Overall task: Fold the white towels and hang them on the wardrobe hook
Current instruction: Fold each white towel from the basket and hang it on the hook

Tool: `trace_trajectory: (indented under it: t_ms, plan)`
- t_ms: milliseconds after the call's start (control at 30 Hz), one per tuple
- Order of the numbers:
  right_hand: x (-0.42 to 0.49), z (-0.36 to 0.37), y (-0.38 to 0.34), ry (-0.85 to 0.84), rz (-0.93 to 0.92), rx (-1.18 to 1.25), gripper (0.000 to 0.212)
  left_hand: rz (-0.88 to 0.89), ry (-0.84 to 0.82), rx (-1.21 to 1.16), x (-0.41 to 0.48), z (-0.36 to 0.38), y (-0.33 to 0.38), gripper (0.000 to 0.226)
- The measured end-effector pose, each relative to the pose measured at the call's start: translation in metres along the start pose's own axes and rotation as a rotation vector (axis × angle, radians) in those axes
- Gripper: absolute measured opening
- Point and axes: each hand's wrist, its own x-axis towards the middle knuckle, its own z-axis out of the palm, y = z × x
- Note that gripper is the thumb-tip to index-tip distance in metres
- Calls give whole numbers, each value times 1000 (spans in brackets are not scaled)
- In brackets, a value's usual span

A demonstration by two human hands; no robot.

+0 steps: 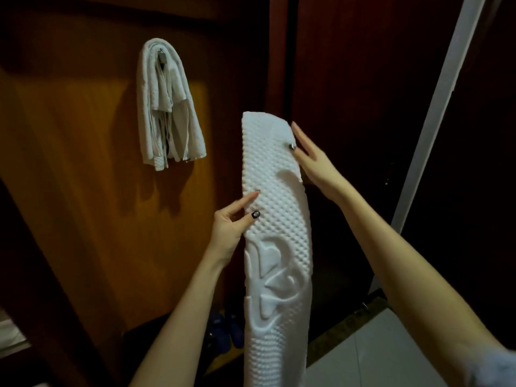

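With your left hand (230,229) and right hand (311,163) pinching the folded towel (275,224) by its edges, folding looks complete; next, drape it over the already loaded hook (161,56).

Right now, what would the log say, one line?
left hand: pinches folded towel; right hand: pinches its upper edge; hook: holds hung towels

Folded towel (275,219): white, raised dot weave, embossed heart motifs. Hung towels (167,107): white. Wardrobe door (83,191): orange-brown wood.
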Motion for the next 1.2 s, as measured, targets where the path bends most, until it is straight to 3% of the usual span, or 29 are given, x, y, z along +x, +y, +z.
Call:
trace_trajectory:
  t_ms: [267,367,500,700,800,1000,1133,1200]
  plan:
    - [-74,19,29,-228,228,226,47,-48,-12,-77,11,1,18,44]
    - [-73,17,25,-219,220,293,46,6,-168,139,15,-15,28,54]
    - [-71,24,9,-256,158,133,59,20,-315,417,24,-33,40,61]
    - [-62,46,-13,-272,5,50,74,111,-178,433,44,-33,47,63]
    - [-56,54,-16,-259,-31,95,68,114,-143,402,55,-33,54,60]
    - [-29,53,-14,-33,-36,266,52,121,-109,570,66,-44,60,52]
    - [-10,58,-6,26,18,279,52,262,313,843,42,-29,30,46]
    - [-2,61,-2,22,31,280,55,291,439,870,13,-10,4,46]
